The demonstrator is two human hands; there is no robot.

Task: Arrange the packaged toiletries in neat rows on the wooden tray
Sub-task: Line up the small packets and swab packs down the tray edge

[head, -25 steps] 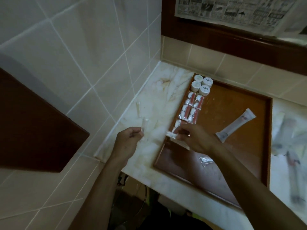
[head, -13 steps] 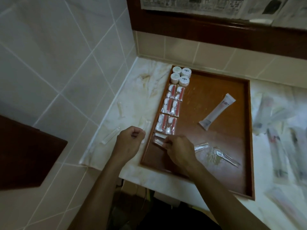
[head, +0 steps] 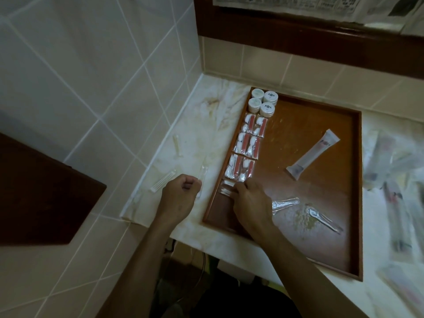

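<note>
My right hand (head: 250,203) reaches up from the bottom of the frame onto the wooden tray (head: 356,171). Its fingers curl down and pinch a clear packet of cotton swabs (head: 227,188), which lies near the tray's lower left corner, just below the rows of red-and-white packets (head: 246,148). My left hand (head: 180,196) sits left of the tray over the marble counter (head: 206,125), curled in a loose fist around another thin clear packet (head: 202,180). Four small white jars (head: 263,102) stand at the tray's top left corner.
</note>
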